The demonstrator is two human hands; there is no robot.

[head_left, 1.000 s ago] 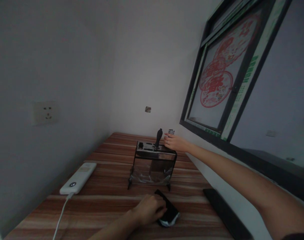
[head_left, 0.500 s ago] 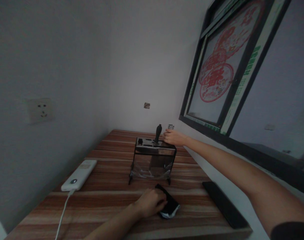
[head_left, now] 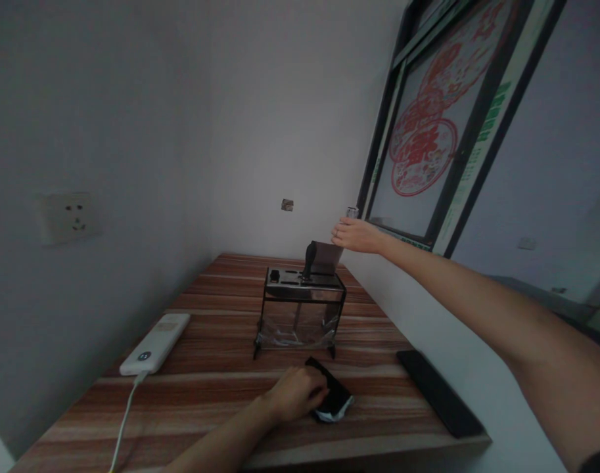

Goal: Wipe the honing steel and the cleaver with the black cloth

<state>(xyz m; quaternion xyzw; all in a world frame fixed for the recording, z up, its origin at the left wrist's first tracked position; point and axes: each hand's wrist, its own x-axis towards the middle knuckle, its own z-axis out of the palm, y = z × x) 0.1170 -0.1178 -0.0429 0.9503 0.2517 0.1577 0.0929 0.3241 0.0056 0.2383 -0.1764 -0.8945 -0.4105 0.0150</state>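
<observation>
A knife rack (head_left: 304, 294) with a steel top, black frame and clear sides stands upright on the table. My right hand (head_left: 356, 235) is closed around the handle of a kitchen knife, whose silvery butt end shows above my fingers. Its broad cleaver-like blade (head_left: 325, 258) rises out of the rack's top, and its lower part seems to be still in the slot. Beside it a black handle (head_left: 309, 259) stands up from the rack. In front of the rack, my left hand (head_left: 300, 392) rests with curled fingers on a black packet (head_left: 336, 397) with a silvery-white edge.
A white power bank (head_left: 156, 343) with a white cable (head_left: 125, 420) lies on the left of the wood-grain table (head_left: 206, 394). A long black flat object (head_left: 440, 394) lies along the right edge. Walls stand close behind and left, a window (head_left: 428, 144) on the right.
My right hand has moved up and to the right, drawing the knife upward so that its blade now shows above the rack. My left hand stays on the packet.
</observation>
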